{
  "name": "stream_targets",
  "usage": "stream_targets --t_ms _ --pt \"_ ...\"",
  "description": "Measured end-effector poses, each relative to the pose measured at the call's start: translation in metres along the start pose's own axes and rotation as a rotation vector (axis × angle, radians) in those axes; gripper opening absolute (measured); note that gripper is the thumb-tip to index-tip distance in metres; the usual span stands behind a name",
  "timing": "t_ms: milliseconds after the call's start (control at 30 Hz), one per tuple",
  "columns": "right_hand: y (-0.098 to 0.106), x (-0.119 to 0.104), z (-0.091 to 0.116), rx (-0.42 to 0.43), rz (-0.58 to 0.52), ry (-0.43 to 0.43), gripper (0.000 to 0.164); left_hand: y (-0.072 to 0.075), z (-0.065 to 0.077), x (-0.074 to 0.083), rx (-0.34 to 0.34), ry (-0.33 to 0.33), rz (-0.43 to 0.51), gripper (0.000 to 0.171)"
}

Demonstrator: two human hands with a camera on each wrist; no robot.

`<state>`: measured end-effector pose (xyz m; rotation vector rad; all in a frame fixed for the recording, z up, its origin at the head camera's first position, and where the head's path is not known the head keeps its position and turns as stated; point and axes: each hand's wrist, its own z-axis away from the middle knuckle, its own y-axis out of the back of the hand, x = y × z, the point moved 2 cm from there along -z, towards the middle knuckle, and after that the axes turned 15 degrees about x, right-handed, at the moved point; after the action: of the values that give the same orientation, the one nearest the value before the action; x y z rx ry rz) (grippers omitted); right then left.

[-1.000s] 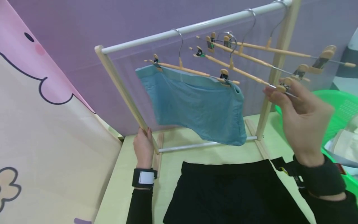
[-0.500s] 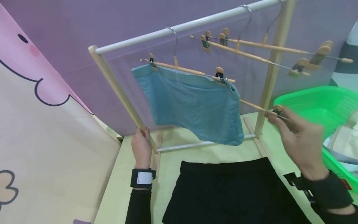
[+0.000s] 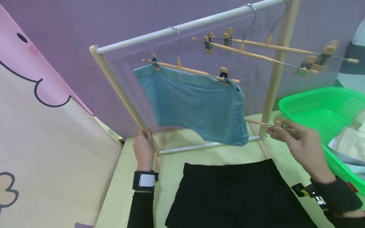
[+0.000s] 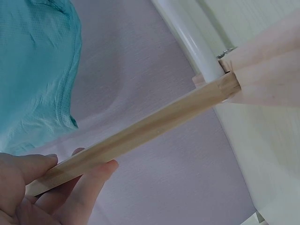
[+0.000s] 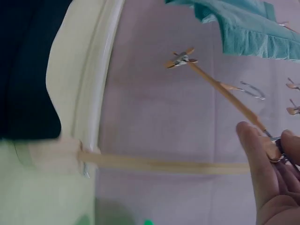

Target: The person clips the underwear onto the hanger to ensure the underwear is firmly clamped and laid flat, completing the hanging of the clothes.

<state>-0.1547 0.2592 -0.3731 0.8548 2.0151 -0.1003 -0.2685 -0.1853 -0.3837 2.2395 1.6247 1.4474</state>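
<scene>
My left hand (image 3: 144, 148) grips the left wooden post (image 3: 119, 91) of a small clothes rack, low down; the left wrist view shows fingers and thumb around the post (image 4: 136, 136). At the right, my right hand (image 3: 299, 142) pinches one end of a wooden clip hanger (image 3: 258, 122) at its clip. The rest of that hanger is hidden behind the blue shorts (image 3: 196, 101) in the head view. In the right wrist view the hanger (image 5: 225, 93) shows its far clip and its metal hook, off the rail. The blue shorts hang from another clip hanger (image 3: 188, 68) on the white rail (image 3: 199, 22).
Black shorts (image 3: 236, 193) lie flat on the pale table (image 3: 114, 193) in front of the rack. Two bare clip hangers (image 3: 245, 53) hang at the rail's right end. A green basket (image 3: 322, 95) holding pale cloth stands at the right. A purple curtain (image 3: 71, 38) backs the rack.
My right hand has lowered the clip hanger from beside the rail to behind the blue shorts' lower right side. My left hand stays on the post.
</scene>
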Motion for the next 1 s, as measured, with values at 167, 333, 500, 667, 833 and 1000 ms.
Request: stream_targets --t_ms 167,333,500,667,833,1000 --pt "-0.003 0.012 0.003 -0.192 -0.035 -0.244 0.061 0.000 -0.001 0.000 0.005 -0.005 -0.001 0.027" --pt "-0.010 0.021 0.005 -0.326 -0.145 -0.316 0.066 0.000 -0.001 -0.002 0.011 -0.010 0.008 0.026" --pt "-0.017 0.029 0.010 -0.416 -0.237 -0.374 0.062 -0.001 -0.002 -0.003 0.013 -0.012 0.014 0.026" --pt "-0.022 0.037 0.015 -0.488 -0.298 -0.431 0.060 -0.001 -0.001 -0.004 0.016 -0.022 0.016 0.025" --pt "-0.027 0.046 0.020 -0.552 -0.320 -0.497 0.061 0.000 -0.001 -0.004 0.008 -0.026 0.021 0.026" --pt "-0.034 0.055 0.025 -0.611 -0.293 -0.581 0.069 0.002 0.000 -0.008 -0.043 -0.056 0.047 0.025"
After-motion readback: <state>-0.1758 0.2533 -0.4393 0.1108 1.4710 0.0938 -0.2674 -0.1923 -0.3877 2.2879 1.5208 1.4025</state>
